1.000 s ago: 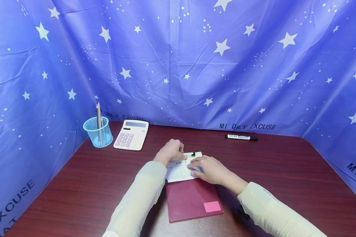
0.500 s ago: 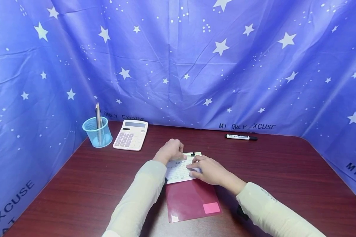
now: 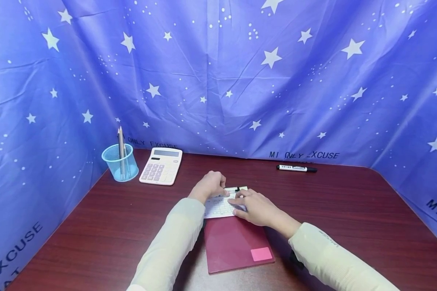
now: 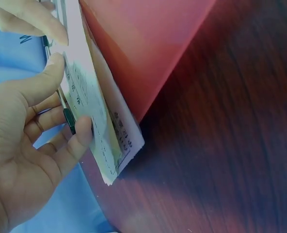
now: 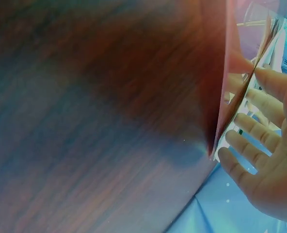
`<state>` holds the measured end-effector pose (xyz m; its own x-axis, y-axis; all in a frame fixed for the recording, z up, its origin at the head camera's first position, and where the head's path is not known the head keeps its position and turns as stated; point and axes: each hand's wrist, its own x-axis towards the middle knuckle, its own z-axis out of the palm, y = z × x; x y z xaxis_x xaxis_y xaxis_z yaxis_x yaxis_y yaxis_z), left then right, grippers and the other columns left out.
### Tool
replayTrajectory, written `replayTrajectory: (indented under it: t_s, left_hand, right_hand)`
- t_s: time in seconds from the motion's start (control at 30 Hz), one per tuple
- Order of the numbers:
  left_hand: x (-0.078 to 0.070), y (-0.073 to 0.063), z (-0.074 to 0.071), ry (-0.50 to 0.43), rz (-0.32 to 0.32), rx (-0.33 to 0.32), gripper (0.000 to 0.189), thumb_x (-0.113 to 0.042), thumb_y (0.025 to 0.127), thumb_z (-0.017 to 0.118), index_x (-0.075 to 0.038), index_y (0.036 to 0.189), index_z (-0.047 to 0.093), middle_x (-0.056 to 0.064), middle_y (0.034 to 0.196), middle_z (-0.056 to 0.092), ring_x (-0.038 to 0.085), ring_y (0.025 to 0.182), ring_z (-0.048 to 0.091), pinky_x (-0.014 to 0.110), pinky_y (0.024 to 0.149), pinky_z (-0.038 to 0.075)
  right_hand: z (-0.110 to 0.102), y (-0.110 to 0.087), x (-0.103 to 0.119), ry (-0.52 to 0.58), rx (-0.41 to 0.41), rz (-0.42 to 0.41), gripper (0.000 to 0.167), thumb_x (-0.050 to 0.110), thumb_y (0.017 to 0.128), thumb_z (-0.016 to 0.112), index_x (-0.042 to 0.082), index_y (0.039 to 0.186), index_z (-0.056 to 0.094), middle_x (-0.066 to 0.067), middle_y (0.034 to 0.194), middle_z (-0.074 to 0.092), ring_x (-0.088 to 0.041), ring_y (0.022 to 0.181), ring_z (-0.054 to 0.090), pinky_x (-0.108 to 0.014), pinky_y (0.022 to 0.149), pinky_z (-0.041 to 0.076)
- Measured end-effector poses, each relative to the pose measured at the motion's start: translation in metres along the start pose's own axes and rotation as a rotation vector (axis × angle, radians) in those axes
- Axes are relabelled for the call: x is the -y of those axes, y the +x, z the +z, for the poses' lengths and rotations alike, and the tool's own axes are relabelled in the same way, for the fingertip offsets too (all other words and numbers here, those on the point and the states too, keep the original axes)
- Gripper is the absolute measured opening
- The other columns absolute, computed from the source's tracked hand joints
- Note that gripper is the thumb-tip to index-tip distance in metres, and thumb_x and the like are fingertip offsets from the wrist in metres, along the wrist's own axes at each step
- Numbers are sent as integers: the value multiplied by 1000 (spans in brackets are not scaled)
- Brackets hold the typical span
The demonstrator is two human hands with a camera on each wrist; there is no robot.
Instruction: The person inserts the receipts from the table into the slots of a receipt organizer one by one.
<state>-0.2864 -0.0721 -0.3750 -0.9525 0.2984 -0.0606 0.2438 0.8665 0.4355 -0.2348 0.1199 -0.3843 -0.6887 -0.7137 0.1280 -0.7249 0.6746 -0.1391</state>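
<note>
Printed paper forms (image 3: 218, 208) lie over the far part of a maroon plastic folder (image 3: 234, 242) with a pink label (image 3: 261, 254). A thin metal clip with black ends (image 4: 68, 119) runs along the forms' far edge. My left hand (image 3: 211, 186) holds this clipped edge, its thumb on the paper and other fingers curled behind the clip. On the forms' right side, my right hand (image 3: 256, 208) rests its fingers, fairly straight and spread in the right wrist view. The sheets' loose edges stand apart in the left wrist view.
At the back left are a blue mesh pen holder (image 3: 120, 163) with pencils and a white calculator (image 3: 161, 166). A black-and-white marker (image 3: 296, 168) lies at the back right. A blue star-patterned curtain (image 3: 211, 81) encloses the dark red table (image 3: 342, 210).
The forms' near edge first shifts slightly toward me, then back away, showing more of the folder. Glare on the folder's near corner comes and goes. Both hands stay almost in place.
</note>
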Motion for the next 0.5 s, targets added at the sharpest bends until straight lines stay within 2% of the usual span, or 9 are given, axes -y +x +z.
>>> replayTrajectory:
  t_s: [0.33, 0.5]
  left_hand:
    - [-2, 0, 0, 5, -15, -5, 35, -20, 85, 85, -14, 65, 57, -2, 69, 52, 15, 72, 51, 30, 71, 44]
    - [-3, -1, 0, 12, -27, 4, 32, -20, 85, 84, -13, 67, 59, -1, 70, 52, 15, 73, 52, 30, 71, 44]
  right_hand:
    - [-2, 0, 4, 3, 26, 50, 36, 25, 98, 69, 13, 131, 70, -14, 126, 64, -36, 118, 59, -54, 93, 49]
    - [0, 0, 6, 16, 29, 70, 36, 26, 98, 68, 12, 132, 69, -14, 125, 63, -34, 113, 58, -52, 92, 49]
